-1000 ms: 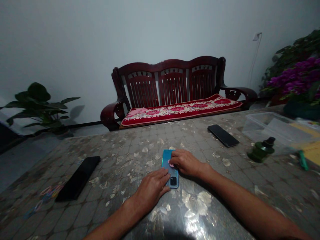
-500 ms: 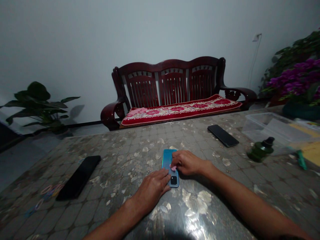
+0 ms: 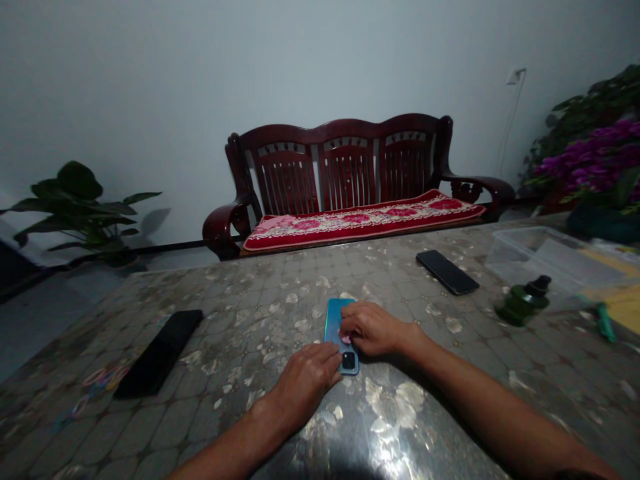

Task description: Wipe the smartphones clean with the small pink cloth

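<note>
Toward the left edge of the tabletop (image 3: 260, 293), coloured loops (image 3: 109, 381) lie beside a black phone (image 3: 157, 357). My left hand (image 3: 309, 373) is unclenched, fingers fairly straight, their tips on the blue phone (image 3: 335, 320), which rests back up, well in from the far edge. On it, my right hand (image 3: 371, 328) pinches a pink scrap (image 3: 346, 339). Further right, nearer the far edge, lies a dark handset (image 3: 447, 272), then a green bottle (image 3: 522, 303) before a clear box (image 3: 543, 263).

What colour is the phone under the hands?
The phone is blue, best seen in the head view.
</note>
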A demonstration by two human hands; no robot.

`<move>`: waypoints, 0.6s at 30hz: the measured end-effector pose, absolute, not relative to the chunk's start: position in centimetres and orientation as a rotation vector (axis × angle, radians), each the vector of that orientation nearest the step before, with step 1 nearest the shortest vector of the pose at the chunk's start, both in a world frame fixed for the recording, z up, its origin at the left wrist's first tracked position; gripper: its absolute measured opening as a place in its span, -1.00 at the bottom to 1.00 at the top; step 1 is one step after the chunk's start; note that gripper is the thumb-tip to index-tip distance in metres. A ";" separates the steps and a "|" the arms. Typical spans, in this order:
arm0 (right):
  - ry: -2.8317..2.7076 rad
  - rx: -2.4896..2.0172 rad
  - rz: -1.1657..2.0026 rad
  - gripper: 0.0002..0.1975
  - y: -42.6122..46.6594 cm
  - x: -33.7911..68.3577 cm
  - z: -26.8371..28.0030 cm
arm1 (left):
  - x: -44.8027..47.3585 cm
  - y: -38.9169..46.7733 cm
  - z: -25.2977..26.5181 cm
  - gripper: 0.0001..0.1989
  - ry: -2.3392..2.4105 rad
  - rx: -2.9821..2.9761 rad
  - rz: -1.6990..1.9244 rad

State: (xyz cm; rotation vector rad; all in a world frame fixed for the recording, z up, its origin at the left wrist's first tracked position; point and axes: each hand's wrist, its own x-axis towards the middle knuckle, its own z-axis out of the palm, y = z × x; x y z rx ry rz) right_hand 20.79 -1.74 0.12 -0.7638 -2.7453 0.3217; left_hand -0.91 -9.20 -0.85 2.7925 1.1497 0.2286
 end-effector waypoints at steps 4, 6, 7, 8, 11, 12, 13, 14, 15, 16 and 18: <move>-2.674 -0.864 0.305 -0.82 -1.6 20.7 -0.4 | -1.0 -9.3 -1.1 -0.87 1.156 2.824 0.253; -2.618 -0.974 0.247 -0.82 -1.1 20.4 -0.8 | -1.0 -9.4 -1.2 -0.89 1.165 2.828 0.252; -2.596 -1.029 0.216 -0.82 -0.9 20.3 -1.0 | -1.0 -9.4 -1.2 -0.90 1.166 2.830 0.246; -2.579 -1.080 0.191 -0.82 -0.7 20.1 -1.1 | -1.0 -9.4 -1.3 -0.90 1.167 2.832 0.242; -2.567 -1.168 0.165 -0.80 -0.5 19.5 -0.9 | -1.0 -9.4 -1.4 -0.90 1.160 2.837 0.259; -2.585 -1.146 0.173 -0.81 -0.6 19.4 -0.7 | -1.0 -9.4 -1.5 -0.89 1.157 2.836 0.271; -2.615 -1.096 0.189 -0.81 -0.7 19.3 -0.5 | -1.0 -9.4 -1.5 -0.88 1.157 2.834 0.283; -2.650 -1.029 0.210 -0.82 -0.9 19.3 -0.3 | -1.0 -9.4 -1.5 -0.87 1.158 2.832 0.288; -2.683 -0.957 0.231 -0.82 -1.0 19.3 -0.2 | -1.0 -9.4 -1.6 -0.87 1.154 2.832 0.287; -2.708 -0.897 0.251 -0.81 -1.2 19.3 -0.1 | -1.0 -9.4 -1.6 -0.87 1.152 2.831 0.283; -2.726 -0.849 0.272 -0.79 -1.1 19.4 -0.1 | -1.0 -9.4 -1.5 -0.88 1.149 2.828 0.266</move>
